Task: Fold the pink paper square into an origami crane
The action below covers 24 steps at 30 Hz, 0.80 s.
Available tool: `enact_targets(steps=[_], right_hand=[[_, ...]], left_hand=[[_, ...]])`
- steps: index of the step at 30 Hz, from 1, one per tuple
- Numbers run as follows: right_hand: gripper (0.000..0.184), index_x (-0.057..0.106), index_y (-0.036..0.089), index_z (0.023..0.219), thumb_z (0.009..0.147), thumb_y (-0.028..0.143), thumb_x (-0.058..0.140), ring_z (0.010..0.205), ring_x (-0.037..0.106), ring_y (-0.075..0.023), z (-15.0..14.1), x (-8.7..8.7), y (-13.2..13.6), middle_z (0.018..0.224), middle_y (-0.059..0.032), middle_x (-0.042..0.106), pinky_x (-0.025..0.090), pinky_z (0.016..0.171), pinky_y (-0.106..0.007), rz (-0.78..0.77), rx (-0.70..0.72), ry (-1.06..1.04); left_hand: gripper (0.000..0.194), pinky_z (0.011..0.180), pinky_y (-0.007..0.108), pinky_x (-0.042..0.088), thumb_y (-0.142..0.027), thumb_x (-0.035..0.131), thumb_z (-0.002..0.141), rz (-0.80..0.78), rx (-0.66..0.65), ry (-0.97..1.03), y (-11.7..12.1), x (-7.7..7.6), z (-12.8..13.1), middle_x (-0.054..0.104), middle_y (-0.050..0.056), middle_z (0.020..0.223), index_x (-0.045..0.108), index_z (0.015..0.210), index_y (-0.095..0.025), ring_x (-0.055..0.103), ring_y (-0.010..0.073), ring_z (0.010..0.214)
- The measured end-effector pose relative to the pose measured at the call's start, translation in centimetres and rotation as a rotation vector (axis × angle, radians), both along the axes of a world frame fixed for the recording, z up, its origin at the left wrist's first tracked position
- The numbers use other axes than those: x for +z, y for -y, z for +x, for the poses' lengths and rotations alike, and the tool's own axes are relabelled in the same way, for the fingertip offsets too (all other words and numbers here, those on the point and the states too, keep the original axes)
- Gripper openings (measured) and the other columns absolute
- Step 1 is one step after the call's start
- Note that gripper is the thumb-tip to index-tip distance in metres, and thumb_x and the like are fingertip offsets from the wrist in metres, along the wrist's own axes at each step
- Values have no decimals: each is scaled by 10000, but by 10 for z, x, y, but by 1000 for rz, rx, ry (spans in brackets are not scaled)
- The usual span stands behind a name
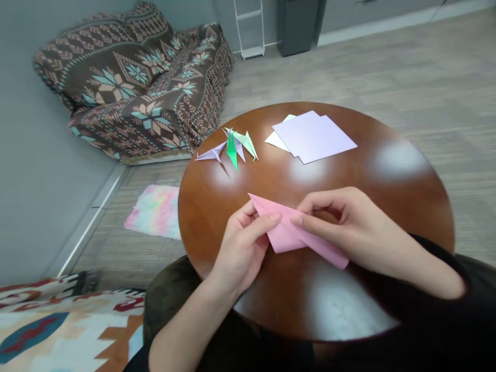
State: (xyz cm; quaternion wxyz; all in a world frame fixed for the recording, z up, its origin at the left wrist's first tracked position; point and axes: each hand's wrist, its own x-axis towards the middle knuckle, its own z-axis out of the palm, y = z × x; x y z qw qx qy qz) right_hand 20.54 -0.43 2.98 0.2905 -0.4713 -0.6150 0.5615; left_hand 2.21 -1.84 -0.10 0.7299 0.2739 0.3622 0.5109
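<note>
A sheet of pink paper [289,235], partly folded with a pointed corner at the upper left, is held just above the round wooden table. My left hand [246,240] pinches its left part, thumb on top and fingers behind. At the middle of the upper edge, my right hand [343,219] pinches it between thumb and forefinger. The paper's lower right end hangs beneath my right hand. Folded paper cranes lie at the table's far left: a green one [232,150], a pale green one [247,142] and purple ones [213,153].
The round brown table [411,206] has glossy reflections. Lilac paper sheets [314,137] lie over pale green paper [276,140] near its far edge. Beyond stand a sofa [155,98] with a patterned cover, a white rack [250,31] and a dark bin [296,26]. A fluffy rug [155,212] lies left.
</note>
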Motion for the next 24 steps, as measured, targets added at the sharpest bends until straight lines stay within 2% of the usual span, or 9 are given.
enact_targets(steps=[9, 16, 21, 24], right_hand=[[188, 703, 168, 739, 907, 245, 668, 613, 532, -131, 1, -1, 0, 659, 8, 639, 370, 550, -255, 13, 53, 54], [209, 682, 167, 722, 906, 256, 639, 595, 483, -127, 1, -4, -1, 626, 16, 579, 343, 530, -257, 16, 100, 113], [195, 685, 164, 725, 894, 250, 643, 588, 477, -125, 3, -4, -2, 620, 17, 575, 335, 522, -254, 7, 108, 120], [191, 680, 163, 716, 888, 243, 650, 606, 499, -133, 2, -4, -3, 638, 9, 594, 345, 534, -253, 4, 70, 91]], left_hand=[[175, 634, 194, 485, -120, 788, 768, -55, 108, 20, -5, 3, -5, 591, -18, 685, 625, 709, -136, 540, 88, 652], [251, 619, 198, 477, -107, 798, 702, -88, 217, 16, -12, 3, -8, 553, -21, 731, 559, 643, -156, 510, 91, 664], [234, 650, 186, 487, -91, 774, 696, -44, 283, 53, -21, 3, -15, 542, -22, 709, 563, 618, -154, 534, 89, 686], [149, 670, 192, 501, -143, 771, 727, -21, 290, 82, -20, 4, -15, 595, -5, 753, 631, 676, -145, 570, 95, 717]])
